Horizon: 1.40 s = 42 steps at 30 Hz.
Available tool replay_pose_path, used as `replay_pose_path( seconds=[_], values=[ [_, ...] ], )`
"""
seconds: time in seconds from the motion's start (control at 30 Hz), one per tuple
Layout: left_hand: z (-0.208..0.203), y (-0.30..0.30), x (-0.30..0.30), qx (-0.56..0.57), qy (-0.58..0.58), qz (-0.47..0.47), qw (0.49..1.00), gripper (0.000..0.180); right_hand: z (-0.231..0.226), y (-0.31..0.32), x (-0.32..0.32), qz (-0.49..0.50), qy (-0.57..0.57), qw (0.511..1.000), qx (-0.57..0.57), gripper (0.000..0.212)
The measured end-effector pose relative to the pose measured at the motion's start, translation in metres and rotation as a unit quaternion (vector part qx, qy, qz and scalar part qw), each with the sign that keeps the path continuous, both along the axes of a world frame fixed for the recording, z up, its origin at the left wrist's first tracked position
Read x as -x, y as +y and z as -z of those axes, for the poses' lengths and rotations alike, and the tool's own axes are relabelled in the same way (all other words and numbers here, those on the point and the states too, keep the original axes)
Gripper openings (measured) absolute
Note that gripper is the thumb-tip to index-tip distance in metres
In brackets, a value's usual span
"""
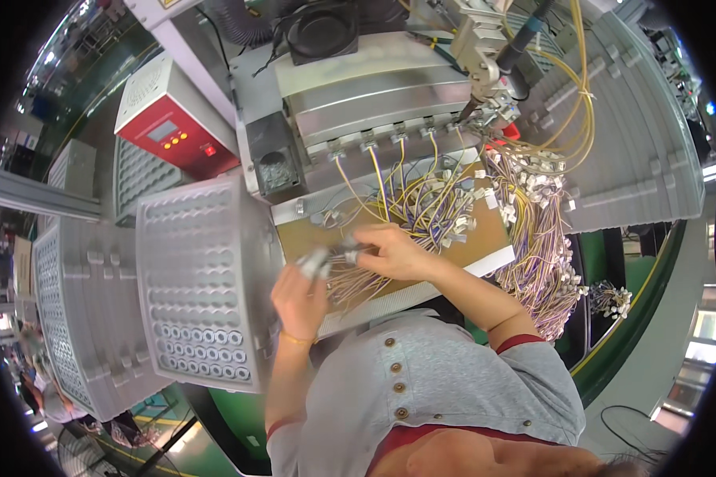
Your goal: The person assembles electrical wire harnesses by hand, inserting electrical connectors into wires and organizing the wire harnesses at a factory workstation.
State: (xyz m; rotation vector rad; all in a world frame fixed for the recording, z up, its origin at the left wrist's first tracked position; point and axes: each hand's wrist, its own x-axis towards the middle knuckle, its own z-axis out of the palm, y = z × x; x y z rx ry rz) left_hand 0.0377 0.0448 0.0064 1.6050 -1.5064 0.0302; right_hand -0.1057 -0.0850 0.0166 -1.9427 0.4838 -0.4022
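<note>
My left hand [298,302] is raised at the left edge of a brown work board [489,226], a yellow band round its wrist. Motion smears its fingers, and something whitish shows at their tips. Just across from it, my right hand [396,253] is closed, thumb and fingers pinched at a small greyish piece too blurred to name. Beneath and beyond my hands lies a pile of thin yellow, white and purple wires [422,211] with small white connectors. Several wires run up to a row of metal clamps [402,137] on the machine behind the board.
On the left stands a translucent tray [195,274] with rows of round grey parts. Behind it sits a red and white control box [179,119]. A black fan [322,33] tops the machine. Bundled wires [537,254] hang at the right, near plastic trays [628,135].
</note>
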Motion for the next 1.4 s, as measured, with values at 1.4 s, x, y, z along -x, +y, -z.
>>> replay_pose_path(
  seconds=[1.4],
  values=[
    [0.007,-0.020,0.037,-0.044,0.565,0.117,0.816,0.037,0.006,-0.010,0.016,0.061,-0.013,0.990,-0.129,0.009]
  ],
)
